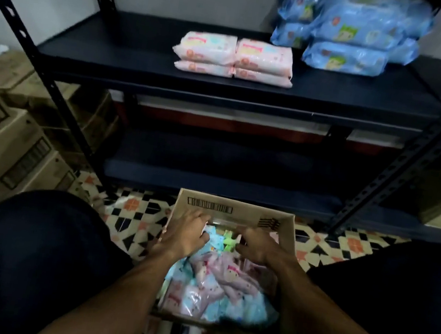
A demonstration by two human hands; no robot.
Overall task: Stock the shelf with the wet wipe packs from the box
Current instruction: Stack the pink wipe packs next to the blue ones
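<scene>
Both hands are down in the box [235, 212], which sits on the tiled floor [138, 211] between the knees. The left hand [189, 233] and right hand [257, 248] curl their fingers onto a blue pack [217, 239] close against the far wall. Up on the shelf [114, 65], pink packs [234, 57] sit near the front edge with a blue stack [348, 28] to their right and open board to their left. A barcode [210, 205] marks the box; pack lettering is too blurred to read.

The left hand [189, 233] and right hand [256, 248] are burying their fingertips among the packs [213, 283] in the box [235, 212], hiding any grip. The frame's top edge is cropping the blue packs [351, 29]; blur is smearing every label.
</scene>
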